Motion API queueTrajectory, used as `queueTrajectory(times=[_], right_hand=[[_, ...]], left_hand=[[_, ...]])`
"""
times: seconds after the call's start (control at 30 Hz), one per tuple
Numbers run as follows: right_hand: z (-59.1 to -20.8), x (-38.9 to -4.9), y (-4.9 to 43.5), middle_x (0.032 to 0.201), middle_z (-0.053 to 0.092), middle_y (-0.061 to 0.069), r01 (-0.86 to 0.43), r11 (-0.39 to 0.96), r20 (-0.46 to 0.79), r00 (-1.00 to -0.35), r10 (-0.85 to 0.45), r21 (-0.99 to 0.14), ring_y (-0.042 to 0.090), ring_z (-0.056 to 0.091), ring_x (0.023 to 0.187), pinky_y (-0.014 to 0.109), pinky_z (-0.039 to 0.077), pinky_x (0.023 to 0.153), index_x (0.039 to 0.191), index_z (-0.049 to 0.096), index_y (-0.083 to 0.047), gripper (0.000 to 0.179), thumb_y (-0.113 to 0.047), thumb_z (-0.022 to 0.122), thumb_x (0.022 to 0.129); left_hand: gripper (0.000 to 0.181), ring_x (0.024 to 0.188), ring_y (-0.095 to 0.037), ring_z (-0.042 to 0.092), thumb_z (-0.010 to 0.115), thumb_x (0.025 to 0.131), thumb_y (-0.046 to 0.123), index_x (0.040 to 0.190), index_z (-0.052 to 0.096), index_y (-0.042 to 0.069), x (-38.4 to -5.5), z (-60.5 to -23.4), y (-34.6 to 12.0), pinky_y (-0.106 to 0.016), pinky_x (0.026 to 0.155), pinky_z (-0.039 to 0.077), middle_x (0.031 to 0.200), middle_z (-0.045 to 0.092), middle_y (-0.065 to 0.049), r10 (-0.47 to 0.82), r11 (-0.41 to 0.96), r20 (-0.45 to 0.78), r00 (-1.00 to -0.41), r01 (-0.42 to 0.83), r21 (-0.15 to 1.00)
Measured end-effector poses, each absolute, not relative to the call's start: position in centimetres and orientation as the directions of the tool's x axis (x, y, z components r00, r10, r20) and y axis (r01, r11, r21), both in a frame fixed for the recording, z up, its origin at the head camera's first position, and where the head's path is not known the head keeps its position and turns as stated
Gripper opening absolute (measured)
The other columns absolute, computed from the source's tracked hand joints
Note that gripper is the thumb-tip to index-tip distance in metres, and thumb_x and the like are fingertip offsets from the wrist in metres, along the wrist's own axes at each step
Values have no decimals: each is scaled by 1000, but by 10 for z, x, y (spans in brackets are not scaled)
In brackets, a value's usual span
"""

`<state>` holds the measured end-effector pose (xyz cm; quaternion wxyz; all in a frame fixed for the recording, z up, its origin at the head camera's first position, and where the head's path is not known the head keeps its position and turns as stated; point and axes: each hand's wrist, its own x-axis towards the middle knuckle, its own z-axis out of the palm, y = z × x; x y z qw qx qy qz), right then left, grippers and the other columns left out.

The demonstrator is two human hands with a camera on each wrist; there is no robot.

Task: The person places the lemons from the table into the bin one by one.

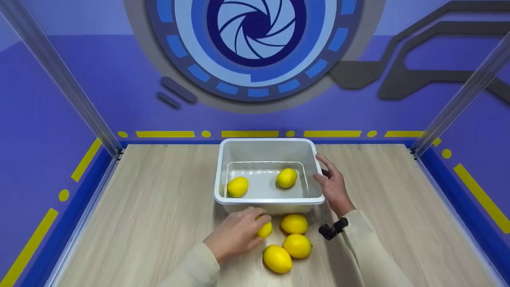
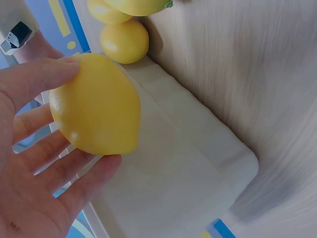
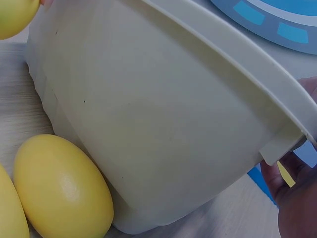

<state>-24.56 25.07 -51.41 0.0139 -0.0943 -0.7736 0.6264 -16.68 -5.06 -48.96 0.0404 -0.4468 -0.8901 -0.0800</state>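
A lemon is pinched between the thumb and fingers of my left hand, in front of the white plastic bin. In the left wrist view the bin's outer wall lies behind that lemon. My right hand grips the bin's right rim, thumb near the top edge and fingers along the outside. Two lemons rest inside the bin, one lemon at the left and another lemon at the right. On the table before the bin lie three more: a lemon, a lemon and a lemon.
The wooden table runs back to a blue-purple printed wall. Metal posts stand at the back corners. A black wrist camera mount sits by the right sleeve, close to the table lemons.
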Motion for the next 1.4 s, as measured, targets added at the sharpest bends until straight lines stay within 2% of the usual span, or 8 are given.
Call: queueTrajectory(times=[0.47, 0.77, 1.07, 1.4], right_hand=[[-513, -244, 250, 151, 40, 15, 109, 190, -80, -984, 156, -976, 33, 44, 136, 54, 41, 107, 150, 35, -24, 60, -5, 52, 96], [-485, -232, 239, 151, 39, 19, 147, 179, -120, -981, 151, -973, 36, 42, 136, 53, 40, 109, 150, 34, -16, 59, -1, 51, 95], [-512, -244, 250, 152, 39, 12, 112, 202, -81, -984, 156, -973, 31, 44, 136, 51, 42, 107, 149, 36, -23, 59, -5, 52, 96], [-515, -245, 251, 148, 43, 17, 118, 186, -91, -985, 144, -975, 33, 46, 133, 54, 43, 106, 150, 35, -26, 59, -6, 51, 96]], left_hand=[[44, 109, -16, 60, 75, 83, 29, 123, 60, 16, -168, -483, -49, -29, 92, 54, 122, 62, -2, 795, 578, 194, -575, 815, 48], [46, 114, -16, 59, 73, 85, 30, 126, 59, 15, -168, -477, -51, -31, 97, 52, 127, 61, -3, 796, 575, 188, -576, 815, 64], [46, 117, -16, 58, 70, 87, 32, 129, 57, 16, -167, -472, -50, -32, 100, 50, 130, 60, -2, 802, 570, 173, -572, 819, 66], [43, 113, -14, 60, 69, 88, 32, 127, 57, 17, -167, -467, -48, -30, 98, 51, 127, 60, 0, 807, 555, 202, -555, 829, 61]])
